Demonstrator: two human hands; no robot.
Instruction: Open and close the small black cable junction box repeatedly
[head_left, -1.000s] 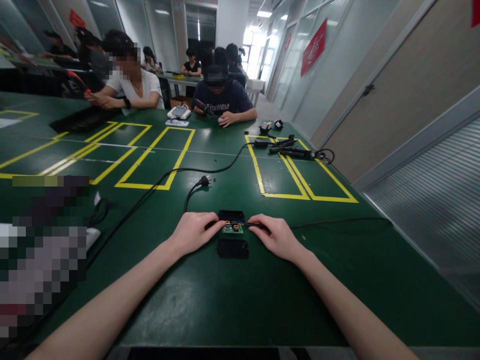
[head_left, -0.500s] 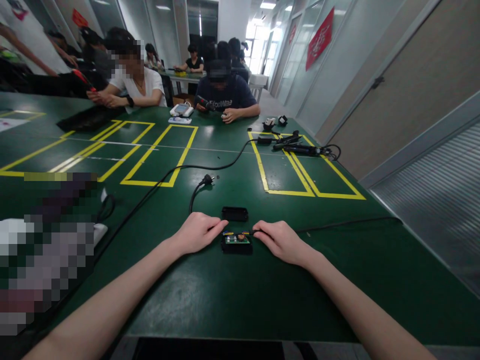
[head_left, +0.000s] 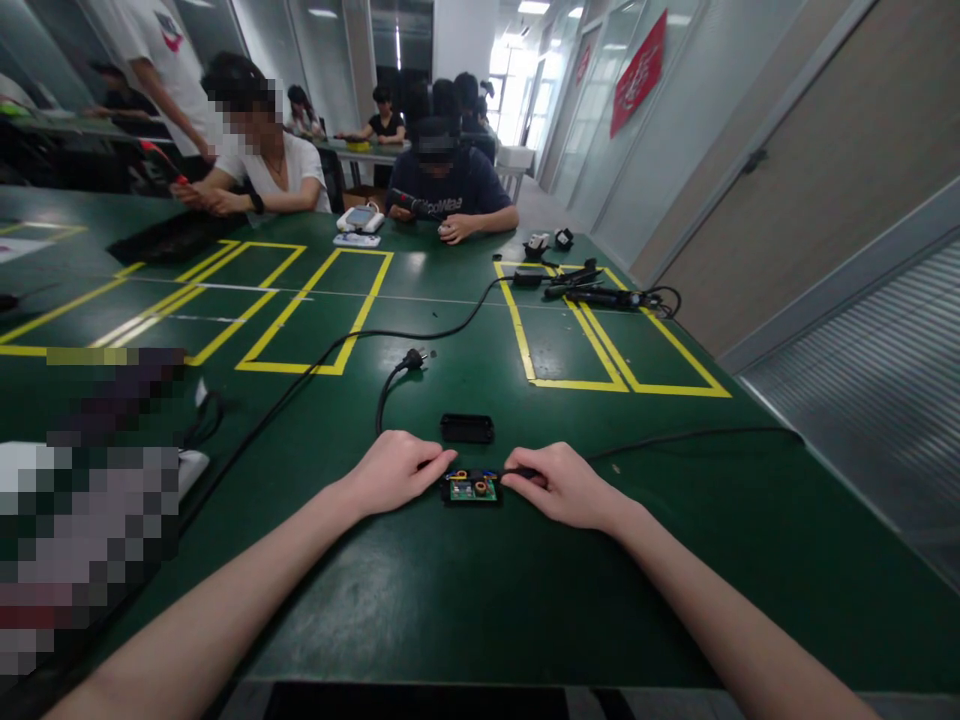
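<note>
A small green circuit board [head_left: 470,488] lies in a black case half on the green table, between my two hands. My left hand [head_left: 397,470] is curled at the board's left end, its fingertips pinched on the black cable that runs off to a plug [head_left: 411,360]. My right hand [head_left: 561,484] is curled at the right end, with its fingers closed on the thin black cable [head_left: 675,437] that leads off to the right. A second black case half [head_left: 466,428] lies apart, just beyond the board.
Yellow tape rectangles [head_left: 315,310] mark the table. A long black cord [head_left: 315,372] crosses it. Tools and cables [head_left: 592,295] lie at the far right. Two seated people [head_left: 448,190] work at the far edge, and others are behind. A blurred patch [head_left: 82,500] covers the left.
Both hands carried the circuit board from the far case half towards me and set it in the near case half. The far half now lies empty.
</note>
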